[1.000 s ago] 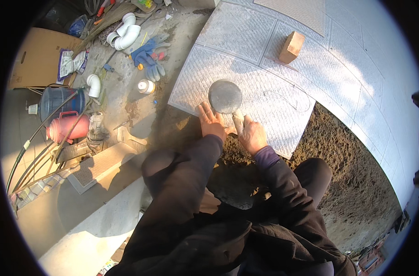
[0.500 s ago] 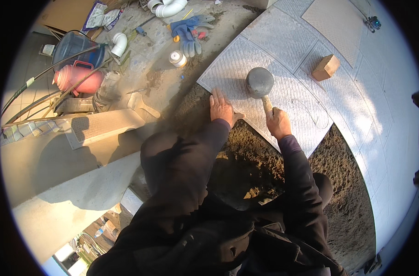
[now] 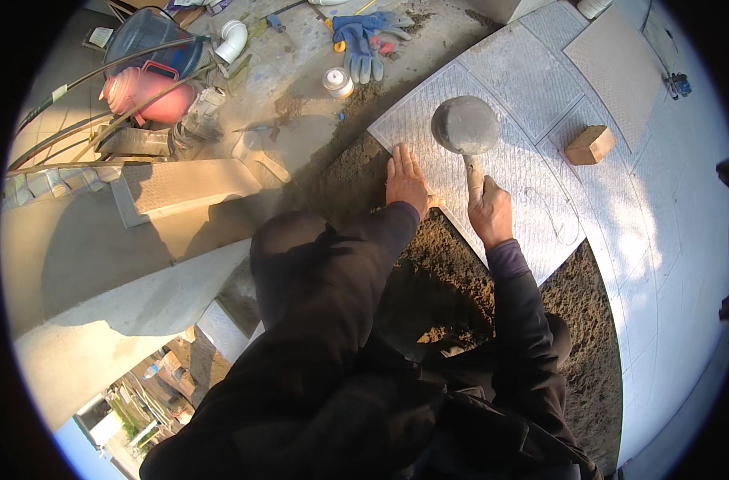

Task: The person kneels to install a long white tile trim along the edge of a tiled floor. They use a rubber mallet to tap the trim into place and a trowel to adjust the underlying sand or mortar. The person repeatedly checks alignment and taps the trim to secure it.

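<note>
My right hand (image 3: pixel 490 213) is closed round the short handle of a mallet (image 3: pixel 465 125). Its round grey head is lifted over a pale, ribbed paving tile (image 3: pixel 440 104). My left hand (image 3: pixel 407 181) lies at the tile's near left edge, fingers stretched out and thumb apart, holding nothing. Dark loose soil or mortar bed (image 3: pixel 440 248) shows below that edge, between my arms. On the paving beyond my right hand sits a tan block (image 3: pixel 590 146).
Several laid tiles (image 3: pixel 532 64) run to the far right, with a loose tan sheet (image 3: pixel 612 68) on them. At left are a red jug (image 3: pixel 148 94), a brush (image 3: pixel 260 158) and a leaning tile (image 3: pixel 192 190). Blue gloves (image 3: pixel 366 46) and a white-lidded jar (image 3: pixel 337 82) lie ahead.
The mallet head looks larger and stands further from my left hand, so it has risen off the tile. My left hand keeps its place at the tile edge. The whole view has shifted slightly.
</note>
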`<state>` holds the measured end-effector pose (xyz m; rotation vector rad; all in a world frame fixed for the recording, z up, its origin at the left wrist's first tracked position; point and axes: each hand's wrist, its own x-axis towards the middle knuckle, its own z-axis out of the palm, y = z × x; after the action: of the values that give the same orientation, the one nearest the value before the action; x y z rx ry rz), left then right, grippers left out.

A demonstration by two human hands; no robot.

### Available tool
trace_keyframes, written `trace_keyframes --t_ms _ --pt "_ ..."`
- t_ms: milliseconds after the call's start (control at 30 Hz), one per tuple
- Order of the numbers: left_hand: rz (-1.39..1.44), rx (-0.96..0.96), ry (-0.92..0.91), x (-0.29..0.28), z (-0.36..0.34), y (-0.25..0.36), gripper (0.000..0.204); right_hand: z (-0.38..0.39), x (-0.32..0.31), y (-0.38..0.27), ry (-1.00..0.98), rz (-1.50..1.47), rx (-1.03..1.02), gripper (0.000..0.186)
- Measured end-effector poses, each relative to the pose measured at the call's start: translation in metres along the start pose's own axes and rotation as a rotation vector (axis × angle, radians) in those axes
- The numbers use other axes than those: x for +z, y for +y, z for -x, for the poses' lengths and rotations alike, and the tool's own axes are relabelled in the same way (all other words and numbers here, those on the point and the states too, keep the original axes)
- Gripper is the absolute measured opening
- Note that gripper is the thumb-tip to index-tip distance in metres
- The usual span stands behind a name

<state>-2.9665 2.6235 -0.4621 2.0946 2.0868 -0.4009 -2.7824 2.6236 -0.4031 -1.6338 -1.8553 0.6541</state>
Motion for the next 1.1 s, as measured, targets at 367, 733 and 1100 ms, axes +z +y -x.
trace_keyframes --t_ms 367,733,1100 --pt "0.13 0.027 -0.085 -0.007 -0.005 -0.002 0.132 -0.003 -0.008 -0.018 -0.03 0.163 -0.038 0.052" --pt "0.13 0.057 0.008 -0.006 -0.003 -0.001 0.132 0.002 0.025 0.031 -0.174 0.254 0.264 0.064" --pt "0.021 0.154 0.138 0.011 -0.005 -0.007 0.13 0.018 0.037 0.031 -0.144 0.132 0.282 0.058"
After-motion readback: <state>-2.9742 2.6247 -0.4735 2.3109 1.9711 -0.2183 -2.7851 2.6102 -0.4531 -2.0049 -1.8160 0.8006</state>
